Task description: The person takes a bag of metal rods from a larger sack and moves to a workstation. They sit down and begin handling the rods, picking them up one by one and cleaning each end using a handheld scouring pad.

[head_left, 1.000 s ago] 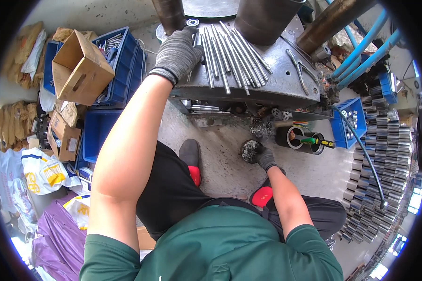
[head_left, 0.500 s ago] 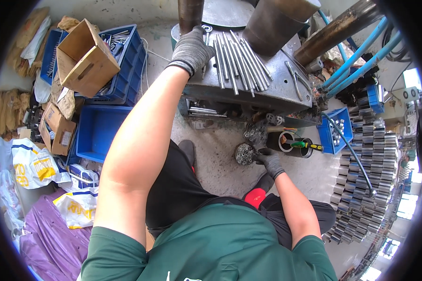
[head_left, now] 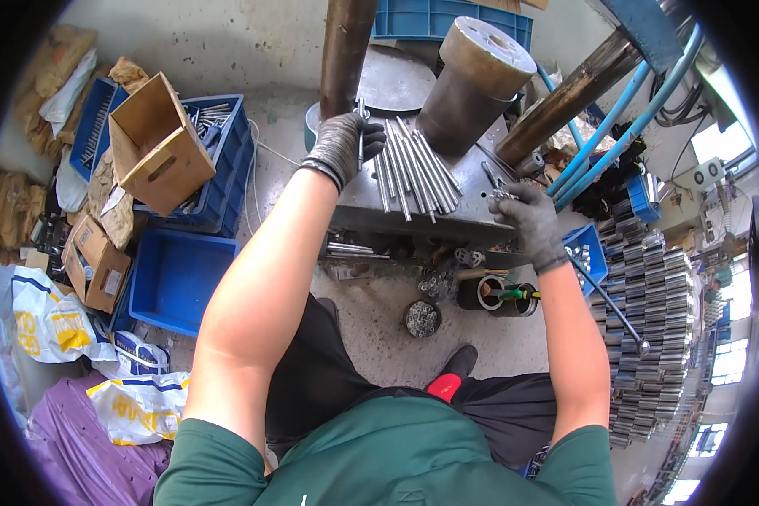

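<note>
My left hand (head_left: 342, 148), in a grey glove, is closed around a slim metal rod (head_left: 360, 155) held upright above the edge of a steel machine table (head_left: 472, 208). Right beside it on the table lies a fanned bundle of metal rods (head_left: 415, 173). Over the table's right corner, my gloved right hand (head_left: 531, 221) has its fingers closed on small shiny metal pieces (head_left: 504, 196); their exact shape is hard to make out. A pair of pliers (head_left: 488, 172) lies at those fingertips, partly hidden. On the floor below stands a round tub of small metal parts (head_left: 422, 319).
A thick steel cylinder (head_left: 472, 93) and a dark post (head_left: 346, 59) rise from the table. Blue hoses (head_left: 603, 139) run at right, above stacked metal cylinders (head_left: 649, 329). Blue crates (head_left: 177, 270) and a cardboard box (head_left: 162, 148) stand at left. A green-handled tool (head_left: 514, 294) rests across dark pots.
My right hand has risen from the round tub on the floor to the table's right corner, bringing small metal pieces. My left hand keeps the rod near the post. The view has tilted up.
</note>
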Demonstrator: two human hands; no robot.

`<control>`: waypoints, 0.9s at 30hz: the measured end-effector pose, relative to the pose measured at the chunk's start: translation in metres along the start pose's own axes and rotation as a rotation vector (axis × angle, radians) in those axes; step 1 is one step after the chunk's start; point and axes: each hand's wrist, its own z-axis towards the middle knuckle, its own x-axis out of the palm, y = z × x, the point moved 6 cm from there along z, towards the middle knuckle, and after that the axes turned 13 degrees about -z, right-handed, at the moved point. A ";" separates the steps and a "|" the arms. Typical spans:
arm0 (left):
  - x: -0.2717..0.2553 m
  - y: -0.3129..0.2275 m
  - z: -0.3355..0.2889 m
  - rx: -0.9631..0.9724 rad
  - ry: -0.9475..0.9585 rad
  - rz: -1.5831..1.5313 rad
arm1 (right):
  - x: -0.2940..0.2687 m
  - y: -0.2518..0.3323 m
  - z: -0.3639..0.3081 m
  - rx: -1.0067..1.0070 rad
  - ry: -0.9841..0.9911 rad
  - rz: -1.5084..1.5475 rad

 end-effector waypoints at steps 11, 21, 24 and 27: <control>0.023 0.007 -0.031 0.140 0.025 0.125 | 0.019 -0.009 0.087 -0.075 0.009 -1.161; 0.048 0.021 -0.031 0.175 0.147 -0.048 | -0.041 -0.014 0.095 -0.048 -0.110 -0.628; 0.055 0.021 -0.035 0.194 0.203 -0.029 | -0.044 -0.018 0.093 0.005 -0.108 -0.489; 0.061 0.027 -0.039 0.169 0.261 -0.040 | -0.039 -0.023 0.096 -0.004 -0.061 -0.444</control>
